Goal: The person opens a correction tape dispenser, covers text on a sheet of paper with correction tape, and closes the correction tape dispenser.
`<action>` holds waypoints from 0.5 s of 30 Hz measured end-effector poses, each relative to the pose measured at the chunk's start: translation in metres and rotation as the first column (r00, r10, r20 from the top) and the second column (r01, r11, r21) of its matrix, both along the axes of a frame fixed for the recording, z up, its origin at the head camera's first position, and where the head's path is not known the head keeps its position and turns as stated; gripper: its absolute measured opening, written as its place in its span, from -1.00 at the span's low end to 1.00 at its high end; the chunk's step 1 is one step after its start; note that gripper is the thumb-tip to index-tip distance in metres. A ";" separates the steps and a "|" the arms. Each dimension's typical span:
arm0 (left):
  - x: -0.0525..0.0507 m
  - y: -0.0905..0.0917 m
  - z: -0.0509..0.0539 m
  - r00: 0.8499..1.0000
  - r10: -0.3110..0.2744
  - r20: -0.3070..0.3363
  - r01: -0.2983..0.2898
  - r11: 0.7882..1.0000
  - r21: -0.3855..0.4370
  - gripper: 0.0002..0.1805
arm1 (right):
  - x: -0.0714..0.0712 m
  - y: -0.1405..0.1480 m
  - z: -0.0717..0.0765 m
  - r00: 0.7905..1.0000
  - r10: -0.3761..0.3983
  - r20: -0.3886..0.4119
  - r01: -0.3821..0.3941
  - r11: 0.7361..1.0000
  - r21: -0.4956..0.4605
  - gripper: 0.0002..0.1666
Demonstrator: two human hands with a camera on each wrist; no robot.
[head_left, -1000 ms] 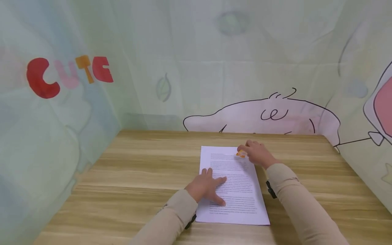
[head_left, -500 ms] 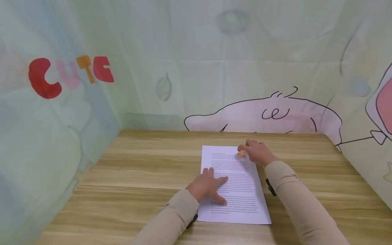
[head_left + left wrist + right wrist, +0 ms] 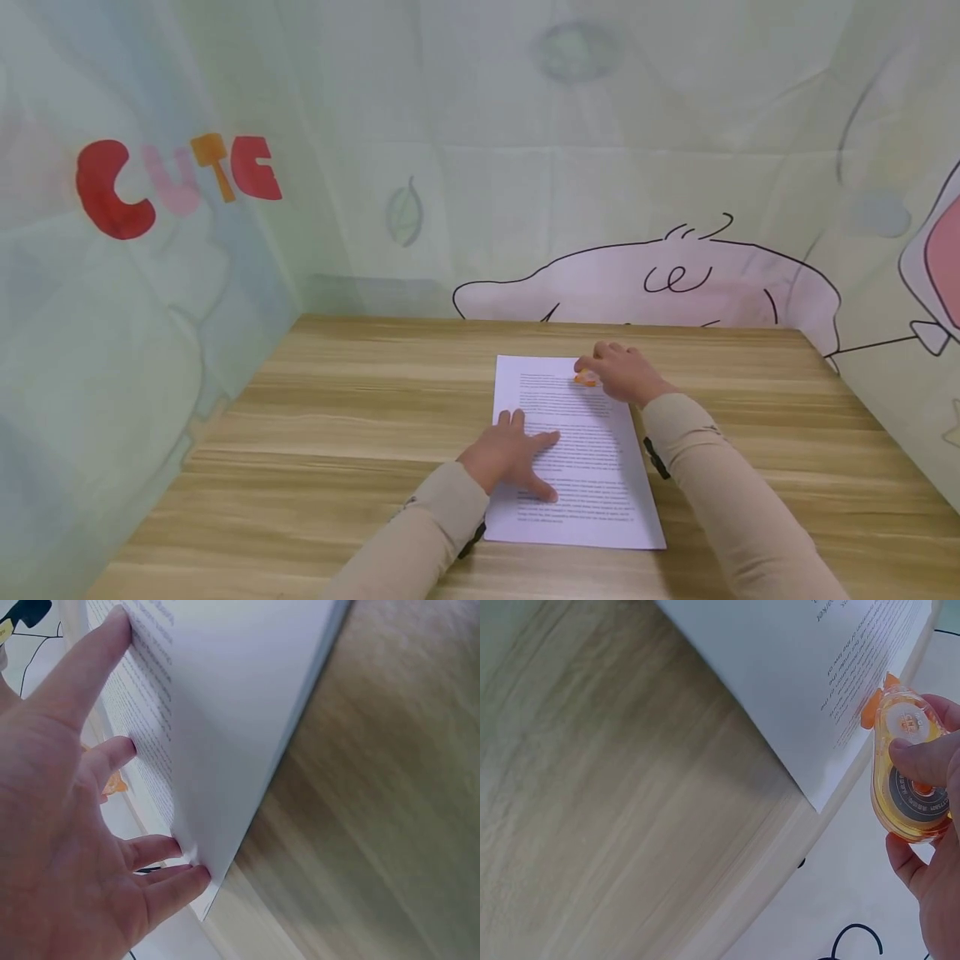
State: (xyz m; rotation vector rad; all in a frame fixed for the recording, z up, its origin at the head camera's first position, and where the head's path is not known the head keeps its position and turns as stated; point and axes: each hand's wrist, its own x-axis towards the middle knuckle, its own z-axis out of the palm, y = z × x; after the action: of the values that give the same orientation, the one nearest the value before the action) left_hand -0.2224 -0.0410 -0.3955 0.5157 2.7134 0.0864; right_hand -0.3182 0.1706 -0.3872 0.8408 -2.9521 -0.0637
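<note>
A stack of printed paper point(image 3: 577, 517) lies on the wooden table, its text in several blocks. My left hand point(image 3: 513, 457) is spread over the left part of the sheet; in the left wrist view its fingertips point(image 3: 191, 877) press on the page. In my right hand point(image 3: 626, 373) is an orange, see-through correction tape dispenser point(image 3: 911, 769), pinched between thumb and fingers. Its orange tip point(image 3: 871, 707) is at the upper lines of text, near the top right of the page. Whether the tip touches the paper is hard to tell.
The wooden table point(image 3: 360, 417) extends on both sides of the paper. Behind it and at the sides hang printed cloth walls point(image 3: 420, 100), with red, pink and orange letters point(image 3: 116, 190) on the left one.
My right hand has shifted slightly left along the upper text with the correction tape dispenser. The left hand keeps its place on the page.
</note>
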 end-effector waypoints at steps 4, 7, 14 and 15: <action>0.000 0.001 0.001 1.000 0.010 0.015 -0.010 1.000 0.005 -0.06 | 0.000 -0.001 0.000 1.000 0.002 0.001 -0.002 1.000 -0.011 -0.44; 0.001 0.002 0.001 1.000 0.016 0.025 -0.016 1.000 0.011 -0.06 | -0.001 0.001 -0.001 1.000 -0.005 -0.007 0.005 1.000 -0.002 -0.45; 0.000 0.002 -0.002 1.000 0.008 0.012 -0.008 1.000 0.002 -0.05 | -0.001 0.006 0.000 1.000 -0.018 0.013 0.017 1.000 0.016 -0.46; 0.000 0.002 -0.002 1.000 0.009 0.013 -0.009 1.000 0.002 -0.05 | 0.000 0.006 0.001 1.000 -0.018 0.019 0.018 1.000 0.016 -0.45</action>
State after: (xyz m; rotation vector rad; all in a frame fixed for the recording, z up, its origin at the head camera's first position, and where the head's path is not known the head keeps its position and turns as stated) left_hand -0.2223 -0.0389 -0.3979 0.5024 2.7036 0.0939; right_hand -0.3185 0.1766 -0.3864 0.8212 -2.9814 -0.0799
